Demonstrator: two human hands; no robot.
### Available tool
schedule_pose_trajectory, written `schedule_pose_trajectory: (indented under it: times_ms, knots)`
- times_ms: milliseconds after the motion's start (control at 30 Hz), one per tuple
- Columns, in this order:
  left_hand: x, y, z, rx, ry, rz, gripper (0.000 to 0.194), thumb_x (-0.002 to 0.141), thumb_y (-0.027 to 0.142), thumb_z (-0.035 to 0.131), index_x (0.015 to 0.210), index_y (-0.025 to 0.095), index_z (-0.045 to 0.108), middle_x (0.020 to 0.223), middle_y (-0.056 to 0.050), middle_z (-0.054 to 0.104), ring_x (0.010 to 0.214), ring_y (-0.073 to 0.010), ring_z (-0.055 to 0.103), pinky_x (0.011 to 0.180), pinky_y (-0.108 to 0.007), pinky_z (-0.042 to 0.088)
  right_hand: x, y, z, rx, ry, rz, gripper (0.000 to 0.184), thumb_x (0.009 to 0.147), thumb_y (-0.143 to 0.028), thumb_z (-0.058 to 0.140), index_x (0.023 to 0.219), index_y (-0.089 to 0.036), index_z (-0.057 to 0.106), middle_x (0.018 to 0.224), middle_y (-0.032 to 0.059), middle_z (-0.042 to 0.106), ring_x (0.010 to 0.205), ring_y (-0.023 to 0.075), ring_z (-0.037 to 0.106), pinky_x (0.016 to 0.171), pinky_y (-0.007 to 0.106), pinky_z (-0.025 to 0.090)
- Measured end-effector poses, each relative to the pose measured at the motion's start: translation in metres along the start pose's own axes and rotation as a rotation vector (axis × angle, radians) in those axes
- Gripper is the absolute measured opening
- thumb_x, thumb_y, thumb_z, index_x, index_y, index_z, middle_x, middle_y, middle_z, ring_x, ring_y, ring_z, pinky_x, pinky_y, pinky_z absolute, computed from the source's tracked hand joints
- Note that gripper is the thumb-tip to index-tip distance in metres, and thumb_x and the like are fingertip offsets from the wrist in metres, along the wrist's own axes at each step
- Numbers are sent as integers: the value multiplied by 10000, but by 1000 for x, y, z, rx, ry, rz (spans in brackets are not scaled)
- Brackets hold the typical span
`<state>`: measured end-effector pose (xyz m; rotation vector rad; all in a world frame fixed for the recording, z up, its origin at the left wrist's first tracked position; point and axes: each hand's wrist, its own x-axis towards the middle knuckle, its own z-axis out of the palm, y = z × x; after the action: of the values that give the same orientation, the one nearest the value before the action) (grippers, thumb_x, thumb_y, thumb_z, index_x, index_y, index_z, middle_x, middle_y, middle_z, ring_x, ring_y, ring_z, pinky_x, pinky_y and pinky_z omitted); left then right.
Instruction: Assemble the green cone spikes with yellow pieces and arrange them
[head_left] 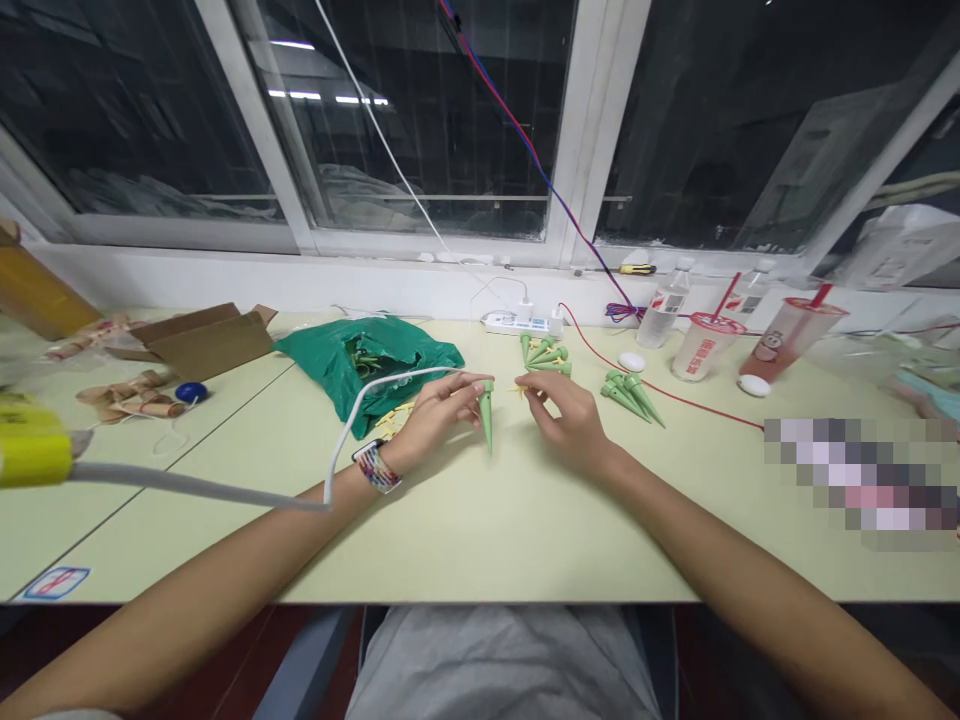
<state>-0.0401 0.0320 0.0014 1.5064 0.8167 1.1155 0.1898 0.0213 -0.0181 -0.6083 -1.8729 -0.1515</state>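
Note:
My left hand (439,415) pinches the wide end of a green cone-shaped spike (487,417), which points down toward me on the pale table (487,530). A beaded band sits on that wrist. My right hand (566,415) is closed in a pinch on a small yellow piece (519,390) just right of the cone's top. More small yellow pieces (396,418) lie by my left hand. Piles of green cones lie behind (546,355) and to the right (632,395).
A green plastic bag (367,360) lies back left, an open cardboard box (202,340) further left. A power strip (517,323), a bottle (664,312) and two lidded cups with straws (705,345) stand near the window. A red wire (697,400) and a white cable (225,488) cross the table.

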Motion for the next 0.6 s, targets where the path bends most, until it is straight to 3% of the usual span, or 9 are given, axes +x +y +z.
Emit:
schedule_pose_trajectory:
  times_ms: [233,600]
  knots:
    - [-4,-4,10,10,-59,-5,321,875,468,746,1055,203,725,978,-39,646,763,-149,630,712,-295,582,-2,-6,6,-35,-102,-129,348,980,-70,508,1265,-225,634,1115,97,765,1023,225,729,839,381,607]
    - [-2,-7,10,-170,-67,-60,290,839,436,794,954,180,723,886,-25,622,767,-142,614,704,-283,591,-3,-9,6,102,-101,-60,352,998,-82,498,1289,-233,626,1113,94,746,1039,212,720,913,381,608]
